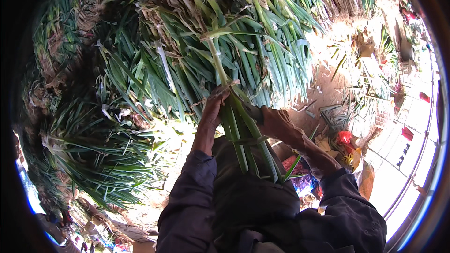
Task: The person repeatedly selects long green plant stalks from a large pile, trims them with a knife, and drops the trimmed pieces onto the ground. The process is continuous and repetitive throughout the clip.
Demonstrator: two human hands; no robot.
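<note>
My left hand point(215, 102) is closed around a long green onion stalk point(217, 61) at the point where its leaves fan out. The pale shank points away from me over a big heap of green onions point(242, 42), and its green leaves point(242, 137) hang down toward my lap. My right hand point(277, 123) is shut on a dark flat object point(254, 111), possibly a knife, that lies against the leaves. Its full shape is hidden by the hand and the foliage.
Another pile of green onions point(105, 161) lies to my left, with more bundles point(344, 0) at the far right. Cut leaf scraps point(337, 116) litter the brown floor on the right. A red plastic bag point(344, 137) sits there, beside a sunlit tiled floor point(393, 147).
</note>
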